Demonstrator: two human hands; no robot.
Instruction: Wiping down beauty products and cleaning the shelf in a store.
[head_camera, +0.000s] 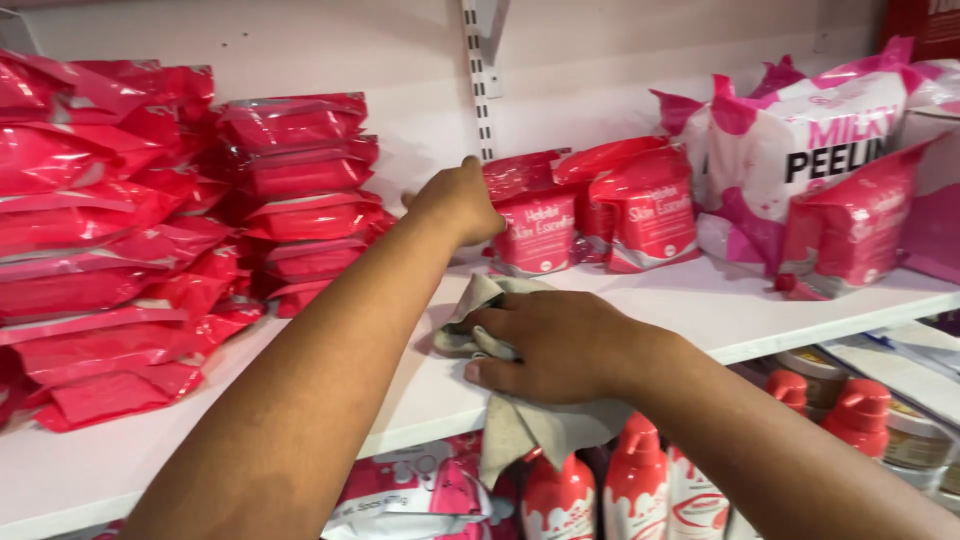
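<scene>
The right hand (560, 345) lies flat, fingers spread and pressing down on a grey cloth (500, 400), which is bunched on the white shelf (700, 300) under the palm with one corner hanging over the front edge; the left hand (458, 203) reaches ahead of it, loosely curled against a small red pouch (535, 228), though whether it has hold of the pouch cannot be told. By judgement the wiping is partway: the strip around the cloth is bare, while the stacked red packs (300, 190) left of the left hand, and the upright pouches (640, 205) and large pink-and-white bags (810, 140) to its right, occupy the rest and stand in the way.
</scene>
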